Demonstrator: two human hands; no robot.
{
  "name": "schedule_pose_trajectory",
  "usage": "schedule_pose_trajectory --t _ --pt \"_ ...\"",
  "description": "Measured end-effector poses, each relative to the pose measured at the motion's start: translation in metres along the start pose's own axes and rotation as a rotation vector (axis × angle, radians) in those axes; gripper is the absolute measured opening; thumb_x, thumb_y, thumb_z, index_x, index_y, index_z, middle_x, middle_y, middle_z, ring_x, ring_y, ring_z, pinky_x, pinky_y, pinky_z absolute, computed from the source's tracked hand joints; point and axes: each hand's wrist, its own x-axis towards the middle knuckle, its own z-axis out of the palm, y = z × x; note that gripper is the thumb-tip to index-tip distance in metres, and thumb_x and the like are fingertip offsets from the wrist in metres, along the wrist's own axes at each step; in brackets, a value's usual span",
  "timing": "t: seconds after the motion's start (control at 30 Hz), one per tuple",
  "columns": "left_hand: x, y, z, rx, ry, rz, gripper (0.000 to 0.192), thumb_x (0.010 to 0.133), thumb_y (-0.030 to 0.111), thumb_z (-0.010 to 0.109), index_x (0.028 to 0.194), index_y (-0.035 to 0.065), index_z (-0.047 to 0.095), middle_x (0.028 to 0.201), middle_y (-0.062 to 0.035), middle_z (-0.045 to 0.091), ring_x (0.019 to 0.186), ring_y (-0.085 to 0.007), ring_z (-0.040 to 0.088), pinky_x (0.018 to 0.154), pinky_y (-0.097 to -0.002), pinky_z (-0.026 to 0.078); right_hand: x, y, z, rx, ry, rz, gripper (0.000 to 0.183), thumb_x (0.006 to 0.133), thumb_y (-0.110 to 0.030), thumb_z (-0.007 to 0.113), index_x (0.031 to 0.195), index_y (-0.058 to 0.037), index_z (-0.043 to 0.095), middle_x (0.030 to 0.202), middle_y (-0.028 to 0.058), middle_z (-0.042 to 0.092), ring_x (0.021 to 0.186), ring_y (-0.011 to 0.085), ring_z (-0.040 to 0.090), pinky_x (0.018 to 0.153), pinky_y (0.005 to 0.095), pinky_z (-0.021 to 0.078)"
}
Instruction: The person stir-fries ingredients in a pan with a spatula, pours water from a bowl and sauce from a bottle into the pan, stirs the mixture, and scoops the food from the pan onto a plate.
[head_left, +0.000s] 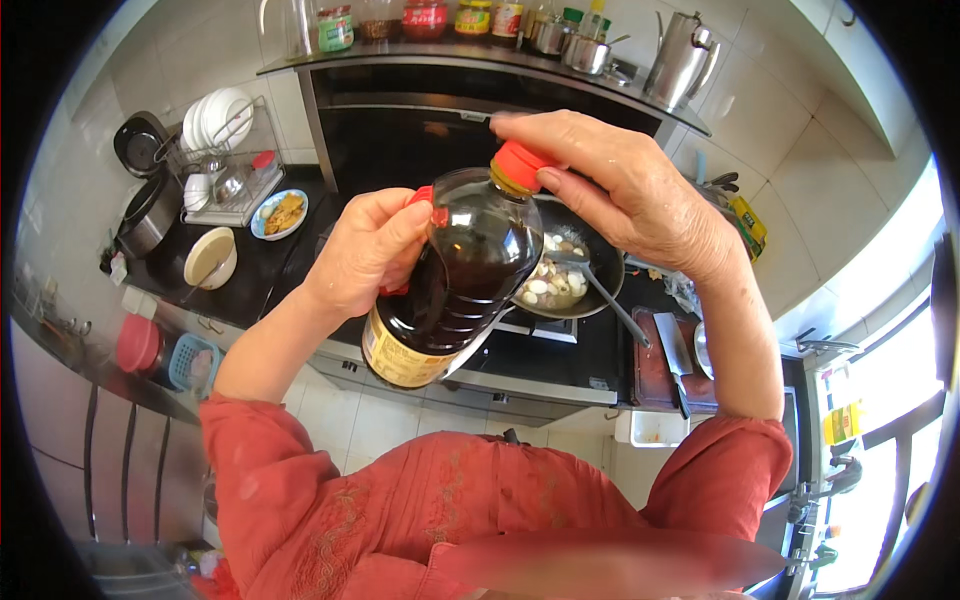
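A large plastic bottle (480, 255) of dark liquid, with a yellow label low on its side, is tilted in front of me above the stove. My left hand (382, 247) grips its red handle. Around the red cap (517, 165) at the bottle's neck are the thumb and fingers of my right hand (607, 172). Behind the bottle, partly hidden by it, a wok (611, 274) holds pale chunks of food (559, 285) in some liquid. A grey spatula (611, 304) rests in it, handle over the rim.
Right of the stove, a cleaver (675, 349) lies on a reddish cutting board (646, 360). At left stand a plate of food (282, 214), a cream bowl (210, 259), a dish rack (225, 214) and an open rice cooker (148, 214). Jars and a metal kettle (679, 64) line the shelf (450, 56).
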Motion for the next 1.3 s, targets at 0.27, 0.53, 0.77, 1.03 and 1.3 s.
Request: schedule_pose_trajectory --t 0.27,0.53,0.77,1.03,1.3 --pt "-0.025 0.000 -0.063 0.160 -0.038 -0.036 0.042 0.089 0.041 0.064 0.109 0.0039 0.058 0.073 0.0050 0.054 0.051 -0.0022 0.042 0.041 -0.0185 0.029 0.018 -0.022 0.029 -0.215 -0.111 -0.081 0.056 0.070 0.002 0.064 0.124 0.0038 0.051 0.107 0.0176 0.060 0.089 0.0328 0.063 0.074 0.0368 0.0543" --pt "-0.002 -0.015 -0.084 0.091 -0.094 0.043 0.040 0.090 0.040 0.063 0.101 0.0007 0.060 0.055 0.0055 0.042 0.042 -0.0024 0.030 0.040 -0.0204 0.023 0.028 0.000 0.053 -0.345 -0.136 -0.104 0.055 0.070 -0.002 0.062 0.122 0.0055 0.050 0.099 0.0142 0.061 0.079 0.0278 0.062 0.068 0.0343 0.0526" --pt "0.012 -0.022 -0.089 0.078 -0.128 -0.017 0.036 0.091 0.035 0.064 0.098 0.0002 0.061 0.057 0.0045 0.046 0.043 -0.0027 0.032 0.040 -0.0202 0.025 0.021 0.021 0.063 -0.078 -0.044 0.073 0.050 0.075 0.000 0.059 0.125 -0.0035 0.054 0.091 0.0113 0.062 0.075 0.0238 0.061 0.068 0.0320 0.0516" --pt "0.014 -0.030 -0.065 0.194 -0.129 -0.022 0.026 0.091 0.027 0.065 0.089 0.0020 0.060 0.059 0.0060 0.045 0.046 -0.0015 0.033 0.041 -0.0197 0.026 0.011 0.058 0.052 0.716 -0.179 0.474 0.025 0.097 -0.014 0.049 0.116 -0.0056 0.062 0.080 0.0004 0.060 0.069 0.0068 0.055 0.060 0.0208 0.0456" --pt "0.019 -0.041 -0.028 0.188 0.038 -0.069 0.027 0.093 0.029 0.062 0.087 0.0031 0.060 0.058 0.0054 0.045 0.045 -0.0017 0.034 0.041 -0.0189 0.027 -0.044 0.062 0.048 0.547 0.020 0.765 0.033 0.098 -0.028 0.052 0.119 -0.0050 0.060 0.082 0.0038 0.063 0.062 0.0105 0.055 0.058 0.0248 0.0465"
